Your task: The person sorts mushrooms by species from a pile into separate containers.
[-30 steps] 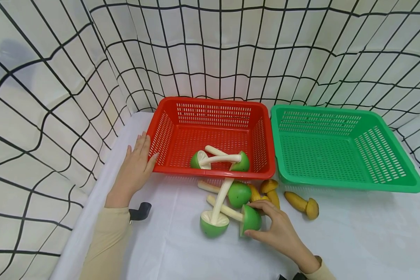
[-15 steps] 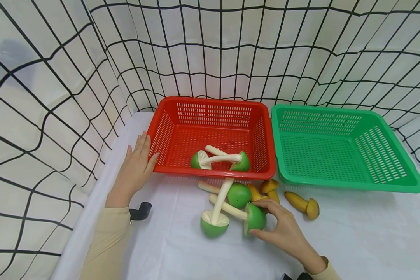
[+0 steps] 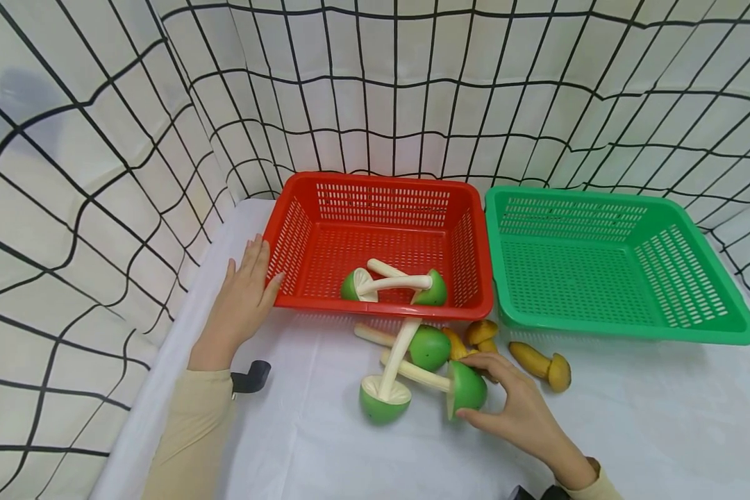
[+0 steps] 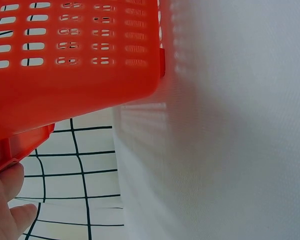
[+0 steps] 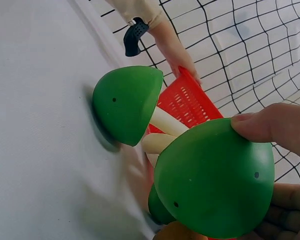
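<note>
My right hand (image 3: pixel 517 405) pinches the green cap of a toy mushroom (image 3: pixel 469 389) between thumb and fingers; its pale stem points left. In the right wrist view that held mushroom (image 5: pixel 215 180) fills the foreground. Beside it on the cloth, another green-capped mushroom (image 3: pixel 384 403) stands cap down, its stem leaning up toward the red basket (image 3: pixel 381 310). A third green-capped mushroom (image 3: pixel 430 347) lies behind them. My left hand (image 3: pixel 236 302) rests against the red basket's left rim, fingers extended. Inside that basket lie green-capped mushrooms (image 3: pixel 400 282) near the front wall.
A green basket (image 3: pixel 625 332) stands against the red one's right side. Yellow-brown mushrooms (image 3: pixel 540 364) lie in front of the baskets, some partly behind my right hand. Black netting (image 3: pixel 394 83) over white cloth rises at the back and sides. White cloth (image 3: pixel 325 451) covers the table.
My right hand has drawn the held green-capped mushroom a little to the right, away from the cap-down one. My left hand stays on the red basket's rim.
</note>
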Demonstrator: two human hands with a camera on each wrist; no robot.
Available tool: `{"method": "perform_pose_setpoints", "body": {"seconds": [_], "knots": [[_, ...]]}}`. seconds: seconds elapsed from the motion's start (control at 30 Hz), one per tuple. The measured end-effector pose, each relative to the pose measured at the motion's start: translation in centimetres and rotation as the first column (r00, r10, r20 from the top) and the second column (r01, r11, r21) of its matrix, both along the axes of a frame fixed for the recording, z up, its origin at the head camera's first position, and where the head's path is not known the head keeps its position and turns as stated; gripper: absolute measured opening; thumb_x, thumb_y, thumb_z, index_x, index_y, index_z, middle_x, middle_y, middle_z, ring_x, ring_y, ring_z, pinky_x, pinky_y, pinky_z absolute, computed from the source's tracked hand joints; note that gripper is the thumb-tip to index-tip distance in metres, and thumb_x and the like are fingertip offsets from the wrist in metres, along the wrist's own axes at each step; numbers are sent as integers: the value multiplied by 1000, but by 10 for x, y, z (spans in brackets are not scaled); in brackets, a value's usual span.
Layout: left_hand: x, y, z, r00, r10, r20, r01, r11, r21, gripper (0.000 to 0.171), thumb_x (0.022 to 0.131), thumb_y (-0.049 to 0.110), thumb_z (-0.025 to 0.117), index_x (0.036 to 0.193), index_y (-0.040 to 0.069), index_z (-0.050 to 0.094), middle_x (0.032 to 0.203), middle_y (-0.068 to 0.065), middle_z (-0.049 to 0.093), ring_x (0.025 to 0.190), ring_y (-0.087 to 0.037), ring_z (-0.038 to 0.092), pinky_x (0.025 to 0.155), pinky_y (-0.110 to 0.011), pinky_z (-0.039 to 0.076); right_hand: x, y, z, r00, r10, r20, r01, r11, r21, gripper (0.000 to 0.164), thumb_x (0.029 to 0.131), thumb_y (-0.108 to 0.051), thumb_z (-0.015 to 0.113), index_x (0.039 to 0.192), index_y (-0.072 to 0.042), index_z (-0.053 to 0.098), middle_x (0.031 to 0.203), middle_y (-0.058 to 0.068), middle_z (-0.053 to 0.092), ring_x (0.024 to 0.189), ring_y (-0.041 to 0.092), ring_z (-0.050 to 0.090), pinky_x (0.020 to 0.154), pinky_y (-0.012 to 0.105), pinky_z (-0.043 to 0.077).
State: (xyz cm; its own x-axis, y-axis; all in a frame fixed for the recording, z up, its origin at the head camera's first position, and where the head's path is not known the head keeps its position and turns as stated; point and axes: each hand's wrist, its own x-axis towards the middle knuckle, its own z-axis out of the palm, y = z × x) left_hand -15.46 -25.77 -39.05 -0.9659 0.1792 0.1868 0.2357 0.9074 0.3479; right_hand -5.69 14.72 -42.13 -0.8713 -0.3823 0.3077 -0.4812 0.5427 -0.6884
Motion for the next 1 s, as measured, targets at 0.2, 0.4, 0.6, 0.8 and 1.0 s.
{"method": "perform_pose_setpoints", "body": {"seconds": [0.2, 0.4, 0.6, 0.8, 1.0], "knots": [[0, 0, 0, 1000, 1, 5, -1, 1000, 5, 64, 100, 25, 41, 146, -10, 14, 154, -24, 11, 142, -37, 9, 110, -59, 6, -4, 1, 4, 1000, 16, 2, -16, 1000, -17, 60, 64, -16, 87, 117, -12, 62, 115, -2, 61, 94, 8, 54, 71, 31, 50], [0, 0, 1, 1000, 1, 5, -1, 1000, 9, 64, 100, 25, 42, 146, -10, 15, 154, -23, 12, 142, -36, 10, 110, -59, 6, -6, 4, 10, 1000, 23, 7, -23, 999, -35, 61, 65, -15, 87, 119, -11, 61, 115, -1, 60, 98, 10, 54, 74, 27, 50], [0, 1, 1, 1000, 2, 7, -3, 1000, 4, 64, 99, 23, 43, 146, -11, 15, 154, -24, 12, 142, -37, 10, 110, -59, 7, -6, 8, 14, 1000, 20, 16, -20, 999, -48, 60, 66, -12, 86, 120, -11, 60, 115, -1, 59, 100, 9, 55, 80, 24, 50], [0, 1, 2, 1000, 3, 7, -3, 1000, 7, 63, 100, 24, 42, 145, -11, 15, 154, -25, 12, 141, -38, 10, 110, -60, 7, -9, 13, 17, 999, 17, 30, -14, 997, -71, 61, 65, -9, 86, 121, -10, 59, 115, -4, 58, 102, 8, 56, 86, 21, 48], [0, 1, 2, 1000, 5, 18, -5, 1000, 4, 64, 101, 27, 39, 146, -10, 15, 154, -23, 11, 142, -37, 9, 110, -59, 6, -10, 15, 19, 1000, 22, 10, -21, 995, -93, 61, 65, -8, 86, 120, -7, 60, 114, -3, 60, 103, 9, 56, 87, 16, 45]]}}
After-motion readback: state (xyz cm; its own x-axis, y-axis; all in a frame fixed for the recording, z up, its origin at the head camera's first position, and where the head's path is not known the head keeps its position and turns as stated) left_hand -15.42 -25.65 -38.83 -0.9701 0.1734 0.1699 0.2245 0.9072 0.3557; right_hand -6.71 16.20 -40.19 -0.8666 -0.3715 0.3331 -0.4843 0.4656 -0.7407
